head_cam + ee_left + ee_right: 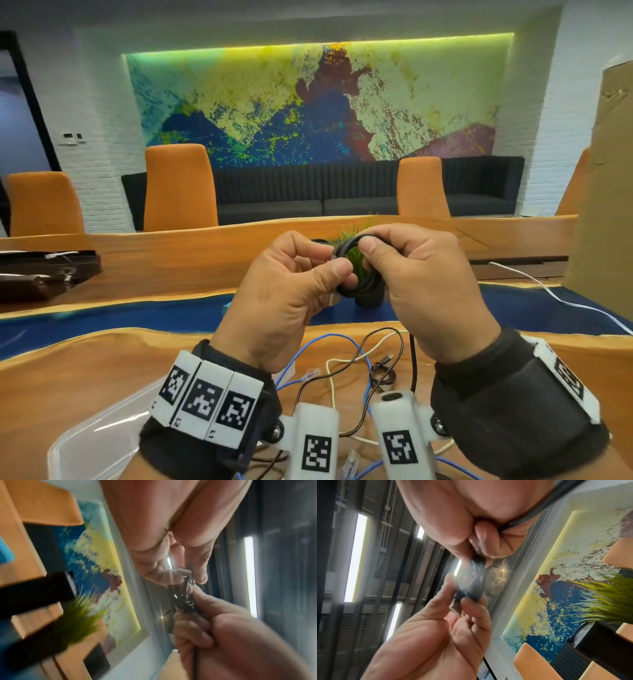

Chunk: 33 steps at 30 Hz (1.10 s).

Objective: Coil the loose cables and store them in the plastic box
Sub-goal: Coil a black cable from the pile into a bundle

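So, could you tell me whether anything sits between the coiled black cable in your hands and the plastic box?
Nothing visible blocks it. The black cable coil is held above the table by both hands; the clear plastic box lies open at lower left, beyond the left hand.

Orange chairs [178,186], dark sofa [342,192], colourful mural [308,102], potted plant [359,263].

I count two hands [287,294], one black coil [359,270], three orange chairs [178,186], one plant [356,236], one box [99,431].
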{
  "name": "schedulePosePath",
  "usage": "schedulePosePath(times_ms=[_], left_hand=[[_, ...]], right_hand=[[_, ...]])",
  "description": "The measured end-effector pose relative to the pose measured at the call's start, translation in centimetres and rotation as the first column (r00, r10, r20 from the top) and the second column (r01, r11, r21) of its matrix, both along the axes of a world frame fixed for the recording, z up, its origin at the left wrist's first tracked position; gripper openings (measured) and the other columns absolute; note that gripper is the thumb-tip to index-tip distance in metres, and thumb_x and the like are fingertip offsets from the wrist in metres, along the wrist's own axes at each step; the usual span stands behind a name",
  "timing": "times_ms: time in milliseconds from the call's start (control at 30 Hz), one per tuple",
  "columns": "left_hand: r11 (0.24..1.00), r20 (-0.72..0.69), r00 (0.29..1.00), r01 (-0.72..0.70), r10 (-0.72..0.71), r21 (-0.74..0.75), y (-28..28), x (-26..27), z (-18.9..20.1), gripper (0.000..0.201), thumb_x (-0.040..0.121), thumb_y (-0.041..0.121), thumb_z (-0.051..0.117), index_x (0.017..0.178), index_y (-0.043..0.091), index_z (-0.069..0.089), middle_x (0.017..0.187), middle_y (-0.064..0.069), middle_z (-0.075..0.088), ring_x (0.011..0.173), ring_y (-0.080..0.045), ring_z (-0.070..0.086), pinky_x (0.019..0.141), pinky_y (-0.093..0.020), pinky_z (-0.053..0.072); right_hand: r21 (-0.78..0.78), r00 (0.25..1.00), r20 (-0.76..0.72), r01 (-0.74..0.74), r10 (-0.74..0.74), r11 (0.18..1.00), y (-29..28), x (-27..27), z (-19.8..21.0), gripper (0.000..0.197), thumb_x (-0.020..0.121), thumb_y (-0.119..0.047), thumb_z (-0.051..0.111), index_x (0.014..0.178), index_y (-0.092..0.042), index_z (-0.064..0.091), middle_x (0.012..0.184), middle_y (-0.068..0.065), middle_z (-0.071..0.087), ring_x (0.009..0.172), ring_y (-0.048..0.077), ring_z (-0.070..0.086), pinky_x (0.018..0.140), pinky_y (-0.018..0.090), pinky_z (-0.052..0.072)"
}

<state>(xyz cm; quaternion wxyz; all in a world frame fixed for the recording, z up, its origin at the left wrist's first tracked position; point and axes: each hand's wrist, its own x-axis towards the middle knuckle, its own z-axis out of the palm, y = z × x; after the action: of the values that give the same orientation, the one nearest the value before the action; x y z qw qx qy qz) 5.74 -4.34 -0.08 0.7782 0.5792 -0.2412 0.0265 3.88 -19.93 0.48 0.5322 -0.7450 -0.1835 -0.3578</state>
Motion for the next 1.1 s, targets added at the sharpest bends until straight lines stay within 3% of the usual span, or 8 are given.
schedulePosePath(times_ms=[200,367,500,700,767,867,933,1100], left_hand=[[0.851,0.350,0.892,-0.405,0.286,0.335,0.5,0.2,0.2,0.014,0.080,0.013,0.078,0.089,0.014,0.069,0.080,-0.005,0.074,0.074,-0.021,0.070,0.065,-0.033,0.060],[0.910,0.221,0.923,-0.360,0.315,0.206,2.6,0.4,1.4,0.009,0.082,-0.003,0.072,0.081,0.005,0.067,0.071,-0.008,0.074,0.067,-0.019,0.072,0.061,-0.027,0.059],[0.957,0.078,0.954,-0.289,0.289,-0.008,5.0,0.6,2.6,0.013,0.081,-0.008,0.066,0.080,0.004,0.062,0.067,-0.011,0.071,0.058,-0.018,0.070,0.051,-0.020,0.052],[0.980,0.096,0.976,-0.198,0.196,0.011,4.9,0.2,2.6,0.010,0.075,0.000,0.068,0.081,0.003,0.060,0.072,-0.014,0.072,0.062,-0.021,0.070,0.054,-0.024,0.056],[0.978,0.128,0.974,-0.198,0.189,0.060,4.3,0.1,2.4,0.015,0.067,0.008,0.071,0.079,0.005,0.061,0.074,-0.014,0.073,0.065,-0.022,0.071,0.060,-0.029,0.059],[0.971,0.162,0.969,-0.205,0.184,0.121,3.4,0.0,2.0,0.019,0.064,0.014,0.073,0.077,0.007,0.062,0.076,-0.016,0.073,0.069,-0.025,0.071,0.070,-0.040,0.060],[0.973,0.159,0.974,-0.185,0.162,0.141,2.9,-0.2,1.8,0.017,0.064,0.015,0.073,0.077,0.010,0.064,0.079,-0.021,0.073,0.073,-0.030,0.071,0.075,-0.047,0.059],[0.975,0.167,0.979,-0.147,0.118,0.168,2.3,-0.5,1.7,0.012,0.068,0.015,0.072,0.077,0.014,0.064,0.079,-0.019,0.074,0.075,-0.031,0.072,0.074,-0.046,0.058]], right_hand=[[0.008,0.999,-0.050,-0.021,0.021,1.000,0.2,-0.2,-0.1,0.020,0.092,-0.014,0.062,0.083,-0.029,0.072,0.080,-0.005,0.071,0.082,0.013,0.067,0.072,0.033,0.058],[0.033,0.961,-0.243,-0.125,0.129,0.992,-0.7,-0.7,0.5,0.019,0.092,-0.013,0.062,0.098,-0.027,0.073,0.077,0.009,0.069,0.060,0.012,0.053,0.058,0.026,0.045],[-0.326,0.960,-0.141,0.187,-0.244,0.927,-3.1,0.2,0.3,0.022,0.095,-0.015,0.059,0.096,-0.032,0.072,0.076,-0.018,0.064,0.073,-0.004,0.059,0.063,0.013,0.037],[-0.623,0.801,-0.143,0.384,-0.581,0.682,-4.3,1.2,-0.4,0.019,0.096,-0.028,0.055,0.094,-0.025,0.074,0.082,-0.007,0.065,0.081,0.018,0.057,0.077,0.040,0.052],[-0.454,0.863,-0.126,0.388,-0.489,0.802,-4.1,0.9,0.0,0.017,0.095,-0.023,0.058,0.088,-0.023,0.074,0.079,-0.004,0.067,0.077,0.017,0.061,0.073,0.040,0.055],[0.159,0.969,-0.240,0.096,-0.056,0.983,-3.1,-0.1,1.2,0.014,0.094,-0.012,0.058,0.090,-0.017,0.070,0.081,0.006,0.070,0.068,0.011,0.067,0.061,0.023,0.059],[0.423,0.947,-0.248,-0.084,0.204,0.902,-2.3,-0.7,1.6,0.013,0.092,-0.010,0.057,0.095,-0.010,0.070,0.083,0.011,0.069,0.068,0.015,0.067,0.060,0.022,0.059],[0.584,0.868,-0.242,-0.226,0.433,0.780,-1.5,-0.4,1.2,0.018,0.089,-0.013,0.057,0.101,-0.005,0.069,0.081,0.010,0.069,0.066,0.014,0.066,0.057,0.023,0.057]])
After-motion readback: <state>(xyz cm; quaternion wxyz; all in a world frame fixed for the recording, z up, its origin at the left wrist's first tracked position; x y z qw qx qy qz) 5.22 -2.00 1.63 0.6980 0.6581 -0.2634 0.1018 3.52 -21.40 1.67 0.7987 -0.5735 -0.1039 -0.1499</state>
